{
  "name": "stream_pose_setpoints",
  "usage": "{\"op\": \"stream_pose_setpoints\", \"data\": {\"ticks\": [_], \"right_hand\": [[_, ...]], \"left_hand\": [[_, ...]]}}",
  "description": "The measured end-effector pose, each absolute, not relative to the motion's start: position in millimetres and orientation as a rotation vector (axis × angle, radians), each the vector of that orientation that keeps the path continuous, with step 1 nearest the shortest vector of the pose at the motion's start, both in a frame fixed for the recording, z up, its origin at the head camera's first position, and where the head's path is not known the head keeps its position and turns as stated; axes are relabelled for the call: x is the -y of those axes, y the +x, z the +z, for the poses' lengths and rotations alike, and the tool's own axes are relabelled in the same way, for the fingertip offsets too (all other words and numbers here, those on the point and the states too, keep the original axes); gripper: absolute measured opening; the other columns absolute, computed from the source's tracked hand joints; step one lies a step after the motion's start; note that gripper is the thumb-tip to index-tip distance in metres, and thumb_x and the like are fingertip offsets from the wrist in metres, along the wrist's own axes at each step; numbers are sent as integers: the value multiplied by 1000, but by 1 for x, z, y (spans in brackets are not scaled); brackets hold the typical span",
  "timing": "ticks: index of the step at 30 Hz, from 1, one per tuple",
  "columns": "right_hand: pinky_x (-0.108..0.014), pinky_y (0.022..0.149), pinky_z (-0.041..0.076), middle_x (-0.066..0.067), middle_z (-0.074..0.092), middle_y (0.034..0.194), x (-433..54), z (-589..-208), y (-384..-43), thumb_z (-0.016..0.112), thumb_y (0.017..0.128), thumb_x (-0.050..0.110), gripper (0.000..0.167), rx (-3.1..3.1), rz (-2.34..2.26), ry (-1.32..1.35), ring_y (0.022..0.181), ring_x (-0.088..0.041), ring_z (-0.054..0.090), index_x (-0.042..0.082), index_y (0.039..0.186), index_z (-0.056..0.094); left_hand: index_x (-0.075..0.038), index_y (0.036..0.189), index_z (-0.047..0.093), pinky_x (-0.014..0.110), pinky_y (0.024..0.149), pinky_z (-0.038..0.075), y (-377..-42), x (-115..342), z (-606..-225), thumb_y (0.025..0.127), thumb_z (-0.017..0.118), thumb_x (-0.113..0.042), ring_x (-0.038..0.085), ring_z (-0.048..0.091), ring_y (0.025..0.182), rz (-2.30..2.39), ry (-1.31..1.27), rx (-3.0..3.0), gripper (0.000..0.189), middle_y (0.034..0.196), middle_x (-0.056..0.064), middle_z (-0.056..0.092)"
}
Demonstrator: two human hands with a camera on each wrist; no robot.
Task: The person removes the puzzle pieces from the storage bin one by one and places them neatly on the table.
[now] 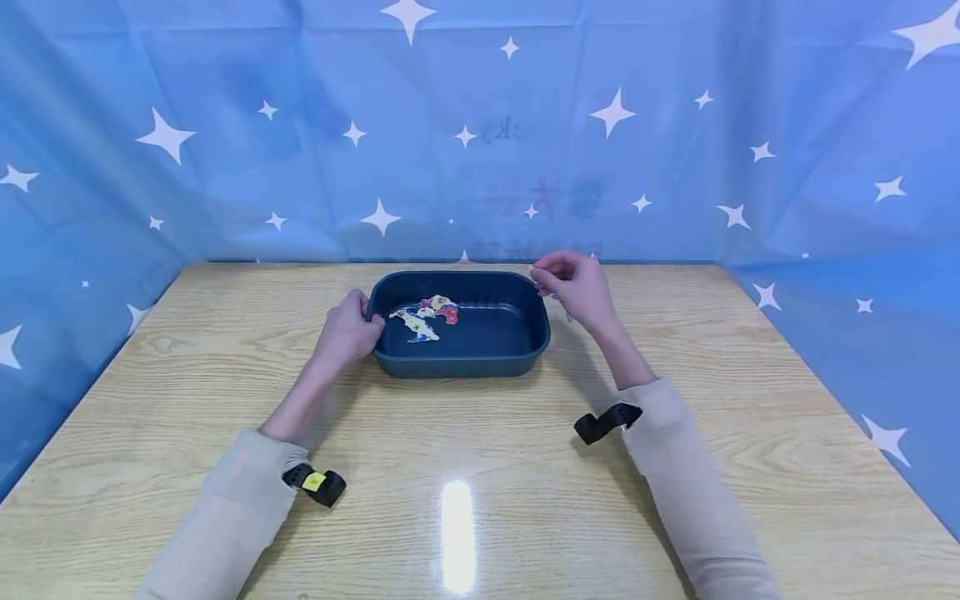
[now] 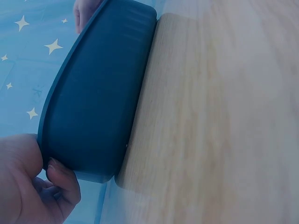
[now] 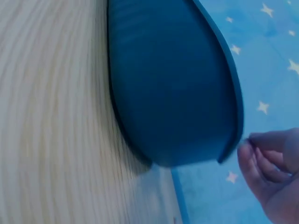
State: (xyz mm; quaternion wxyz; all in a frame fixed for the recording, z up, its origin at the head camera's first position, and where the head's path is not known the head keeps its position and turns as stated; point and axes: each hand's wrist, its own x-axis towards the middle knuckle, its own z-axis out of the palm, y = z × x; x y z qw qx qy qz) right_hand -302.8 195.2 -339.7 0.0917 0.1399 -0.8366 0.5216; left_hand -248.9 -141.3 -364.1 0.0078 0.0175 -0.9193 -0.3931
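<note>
A dark blue rectangular tray (image 1: 461,367) stands toward the back of the table. Inside its left half lie several small, irregular, colourful flat pieces (image 1: 416,325), mostly cream with bits of red, purple and blue. My left hand (image 1: 348,325) grips the tray's left end, thumb over the rim and fingers curled underneath the edge in the left wrist view. At the back right corner is my right hand (image 1: 573,287), its thumb and forefinger tips brought together right beside the rim. I cannot tell whether anything tiny sits between those tips.
The tray rests on a light wood-grain table (image 1: 450,442). Behind and along both sides hangs a blue curtain (image 1: 480,167) with white stars. Each wrist carries a small black camera (image 1: 326,487). A bright light reflection shows near the front of the tabletop.
</note>
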Motion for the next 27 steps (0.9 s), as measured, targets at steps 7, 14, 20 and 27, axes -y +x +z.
{"op": "stream_pose_setpoints", "data": {"ticks": [7, 14, 20, 27], "right_hand": [[-22, 66, 55, -22, 71, 98, -225, -340, -302, 71, 96, 23, 30, 2549, 1478, 308, 72, -15, 71, -5, 107, 70], [-38, 80, 58, -20, 70, 102, -257, -343, -299, 66, 98, 23, 32, 2731, 1377, 119, 81, -21, 72, -5, 111, 68], [-40, 86, 55, -16, 71, 101, -279, -351, -302, 62, 99, 20, 30, 2861, 1303, 14, 91, -27, 69, -5, 114, 67], [-34, 82, 50, -15, 70, 104, -291, -360, -306, 63, 97, 19, 31, 2971, 1245, -79, 91, -21, 63, -4, 117, 68]], "left_hand": [[-4, 94, 43, 33, 66, 40, -248, 142, -362, 93, 46, -8, 29, 50, 82, -1240, 66, 2873, 5, 87, 10, 46], [-4, 95, 43, 33, 65, 40, -249, 141, -363, 94, 46, -9, 28, 50, 80, -1251, 75, 2878, 6, 87, 10, 46], [-4, 96, 43, 33, 65, 40, -249, 142, -364, 94, 46, -9, 28, 50, 79, -1245, 63, 2875, 6, 87, 10, 46], [-3, 97, 43, 34, 65, 40, -250, 142, -364, 94, 46, -9, 28, 49, 79, -1259, 64, 2882, 7, 87, 11, 46]]}}
